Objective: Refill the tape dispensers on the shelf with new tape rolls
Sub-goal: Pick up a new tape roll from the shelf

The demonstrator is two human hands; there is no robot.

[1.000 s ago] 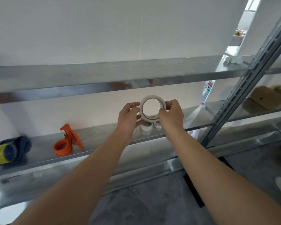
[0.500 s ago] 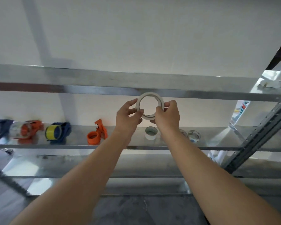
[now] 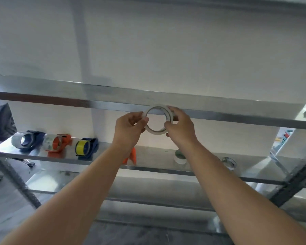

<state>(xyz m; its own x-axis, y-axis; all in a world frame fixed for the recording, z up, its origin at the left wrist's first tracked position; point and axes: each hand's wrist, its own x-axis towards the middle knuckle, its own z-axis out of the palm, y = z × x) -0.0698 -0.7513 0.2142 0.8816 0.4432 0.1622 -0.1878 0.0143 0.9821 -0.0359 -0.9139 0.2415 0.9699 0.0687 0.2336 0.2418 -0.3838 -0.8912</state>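
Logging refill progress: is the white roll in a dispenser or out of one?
Out: the left hand and right hand hold the white roll in the air, above the shelf.

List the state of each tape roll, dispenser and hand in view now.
white tape roll: held up between both hands
left hand: pinches the roll's left rim
right hand: grips its right rim
far-left blue dispenser: loaded, on the shelf
orange dispenser: loaded, clear roll
second blue dispenser: loaded, yellow roll
second orange dispenser: mostly hidden by the left forearm
loose white roll: lying on shelf
loose clear roll: lying on shelf
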